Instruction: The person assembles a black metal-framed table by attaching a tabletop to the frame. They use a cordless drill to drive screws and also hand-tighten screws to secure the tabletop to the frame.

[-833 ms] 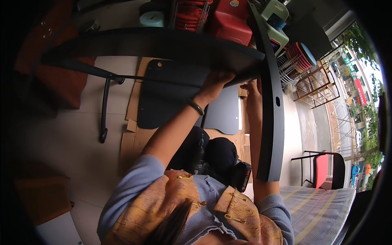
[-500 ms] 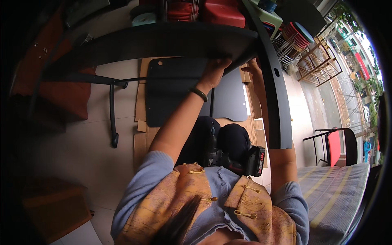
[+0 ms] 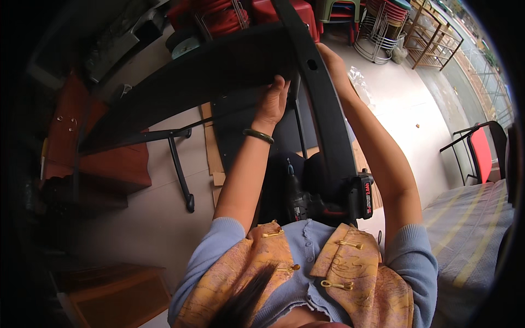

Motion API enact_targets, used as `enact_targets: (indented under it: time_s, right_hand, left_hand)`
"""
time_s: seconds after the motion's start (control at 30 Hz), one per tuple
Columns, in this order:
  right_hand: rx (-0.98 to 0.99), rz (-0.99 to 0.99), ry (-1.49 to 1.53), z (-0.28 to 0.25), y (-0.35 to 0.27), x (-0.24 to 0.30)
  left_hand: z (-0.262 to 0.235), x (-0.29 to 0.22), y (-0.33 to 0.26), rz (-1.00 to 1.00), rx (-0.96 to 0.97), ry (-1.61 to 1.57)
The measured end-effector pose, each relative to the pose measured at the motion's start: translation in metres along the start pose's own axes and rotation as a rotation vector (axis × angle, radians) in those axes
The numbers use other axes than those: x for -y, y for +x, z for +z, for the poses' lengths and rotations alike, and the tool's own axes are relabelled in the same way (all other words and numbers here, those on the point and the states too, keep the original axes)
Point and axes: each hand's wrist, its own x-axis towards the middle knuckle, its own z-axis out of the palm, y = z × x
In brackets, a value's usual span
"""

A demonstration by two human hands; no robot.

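A large black furniture frame [image 3: 322, 112] is raised in front of me, its long flat bar with an oval hole slanting over my lap. Joined to it is a wide dark curved panel [image 3: 219, 60] that stretches to the left. My left hand [image 3: 272, 104], a dark green bangle at the wrist, is closed at the panel's lower edge, thumb up; its other fingers are partly hidden. On the bar's right side, near its upper end, my right hand [image 3: 332, 63] grips the frame, fingertips hidden behind it. A cordless drill [image 3: 303, 203] rests across my lap, bit pointing away.
Dark flat boards [image 3: 235, 128] lie on cardboard [image 3: 213, 147] beyond my knees. A black leg [image 3: 180, 175] stands on the floor at left. Stacked stools [image 3: 380, 27] are at the back; a red and black chair [image 3: 481, 153] and a striped cloth-covered surface [image 3: 465, 229] are at right.
My view has turned, and the frame's bar now leans left at its top. My right hand has moved up along its outer side, with the forearm now outside the bar. The drill stays in my lap.
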Motion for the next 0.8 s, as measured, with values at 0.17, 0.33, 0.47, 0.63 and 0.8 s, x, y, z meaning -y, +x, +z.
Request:
enact_targets:
  time_s: [0.17,0.33,0.47,0.63,0.8]
  right_hand:
    - [0.047,-0.066,-0.092,-0.003,0.004,-0.010]
    - [0.013,-0.113,-0.125,-0.001,0.003,-0.005]
    - [0.008,-0.150,-0.132,-0.005,0.003,-0.003]
    - [0.008,-0.220,-0.199,-0.006,0.006,-0.005]
    - [0.054,-0.235,-0.192,-0.011,0.012,0.000]
  left_hand:
    - [0.021,-0.013,-0.002,0.282,0.146,0.237]
    - [0.034,-0.015,-0.002,0.250,0.174,0.033]
    - [0.034,-0.017,0.001,0.218,0.186,0.038]
    - [0.038,-0.017,-0.001,0.209,0.172,0.038]
    - [0.028,-0.016,0.007,0.214,0.176,0.058]
